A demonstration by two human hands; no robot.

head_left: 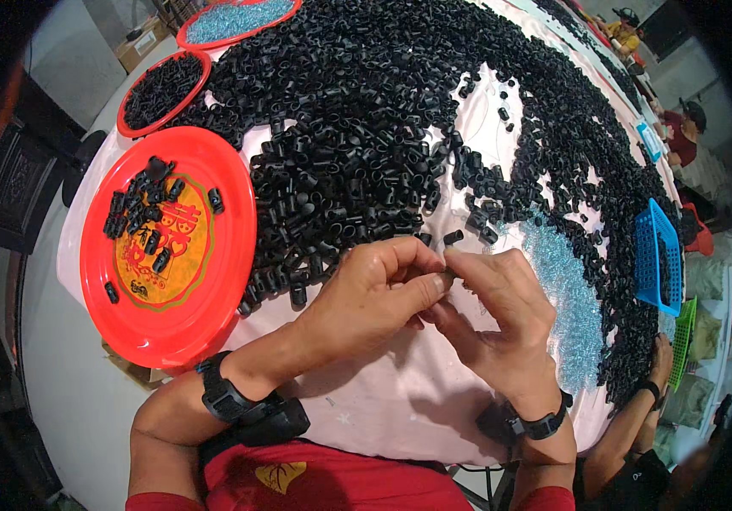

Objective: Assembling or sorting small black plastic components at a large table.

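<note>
Whatever lies between the left hand (380,285) and right hand (506,302) is hidden; ahead-left of them, the top edge crops a red tray (191,45).

Beyond the far left corner of the worktop (344,409), draped in pale pink cloth, a plain grey wall (85,43) rises behind a cardboard box (148,49). Off the left edge stand a dark carved panel (10,183) and, nearer, a stretch of pale grey floor (68,375); another carton (134,368) sits close by the near left corner. Past the far right corner, a dark rectangular panel (668,38) interrupts a grey wall. Light falls brightest on bare cloth toward the far edge
</note>
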